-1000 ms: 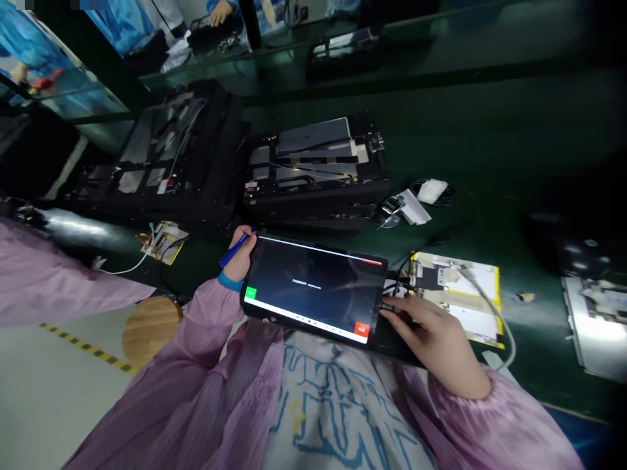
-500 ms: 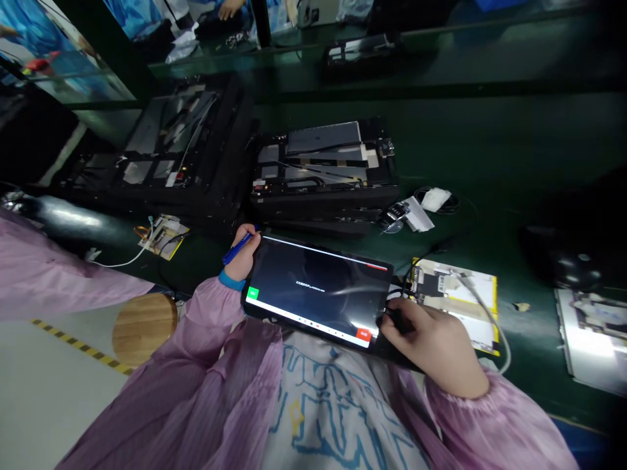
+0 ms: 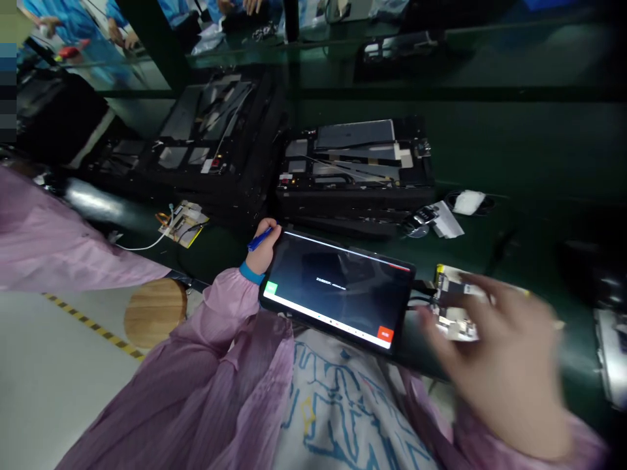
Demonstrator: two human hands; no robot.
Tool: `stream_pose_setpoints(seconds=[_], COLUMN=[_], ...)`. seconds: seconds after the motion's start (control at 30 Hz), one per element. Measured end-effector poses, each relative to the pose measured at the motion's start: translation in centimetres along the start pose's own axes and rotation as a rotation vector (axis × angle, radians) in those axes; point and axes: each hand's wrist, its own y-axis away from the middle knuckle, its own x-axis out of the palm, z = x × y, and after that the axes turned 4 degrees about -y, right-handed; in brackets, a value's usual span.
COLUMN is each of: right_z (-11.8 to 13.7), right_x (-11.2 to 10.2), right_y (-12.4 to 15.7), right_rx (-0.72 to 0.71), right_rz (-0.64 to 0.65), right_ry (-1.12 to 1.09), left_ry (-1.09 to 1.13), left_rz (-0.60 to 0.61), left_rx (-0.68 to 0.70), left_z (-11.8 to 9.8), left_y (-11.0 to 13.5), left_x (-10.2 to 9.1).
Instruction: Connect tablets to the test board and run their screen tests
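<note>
My left hand (image 3: 265, 251) is closed on the left edge of a tablet (image 3: 337, 287), and a blue pen (image 3: 259, 239) lies across its fingers. The lit, tilted screen has a dark area, a green button at lower left, a red one at lower right and a line of text too small to read. My right hand (image 3: 504, 365), blurred by motion, is off the tablet's right edge with thumb and forefinger apart. Beneath it a circuit board with a yellow-edged battery pack (image 3: 458, 329) is partly covered. Short leads (image 3: 422, 299) run between board and tablet.
Stacked black device housings with exposed innards (image 3: 357, 156) stand behind the tablet, with another stack (image 3: 206, 130) to their left. A coiled cable with white wrap (image 3: 469, 202) lies at right. Another board (image 3: 186, 225) sits left, near a co-worker's pink sleeve (image 3: 73, 228). A wooden stool (image 3: 154, 314) is below.
My right hand has come away from the tablet's right edge, moving right over the board, its fingers now apart. My left hand keeps its hold on the tablet. The whole view has shifted.
</note>
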Motion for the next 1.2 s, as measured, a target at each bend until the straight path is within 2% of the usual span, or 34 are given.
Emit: stream_pose_setpoints(seconds=[0.13, 0.2, 0.27, 0.37, 0.5, 0.6, 0.7, 0.97, 1.2], right_z=[8.7, 11.0, 11.7, 10.8, 7.8, 5.6, 4.4, 4.1, 3.8], right_x=[6.5, 9.1, 10.1, 9.3, 7.1, 6.5, 6.4, 6.5, 6.2], right_y=[-0.8, -0.6, -0.3, 0.0, 1.5, 3.4, 4.7, 4.8, 4.8], right_rx=[-0.360, -0.432, -0.426, -0.377, -0.232, -0.172, -0.158, -0.229, -0.213], right_rz=[0.374, 0.431, 0.442, 0.376, 0.256, 0.237, 0.250, 0.227, 0.230], right_ry=[-0.293, -0.365, -0.388, -0.361, -0.178, -0.022, 0.036, 0.021, -0.041], left_ry=[0.045, 0.051, 0.057, 0.080, 0.089, 0.089, 0.108, 0.084, 0.056], left_rz=[-0.006, -0.007, -0.007, 0.000, 0.023, 0.032, 0.042, 0.030, 0.008], left_rx=[-0.008, -0.015, -0.024, -0.026, -0.017, -0.020, -0.026, -0.018, -0.015], left_z=[0.4, 0.5, 0.5, 0.3, 0.0, -0.1, 0.0, 0.1, 0.0], left_y=[0.3, 0.4, 0.6, 0.8, 1.0, 1.0, 1.0, 0.9, 0.7], left_x=[0.2, 0.2, 0.2, 0.1, 0.0, 0.0, 0.1, 0.1, 0.2])
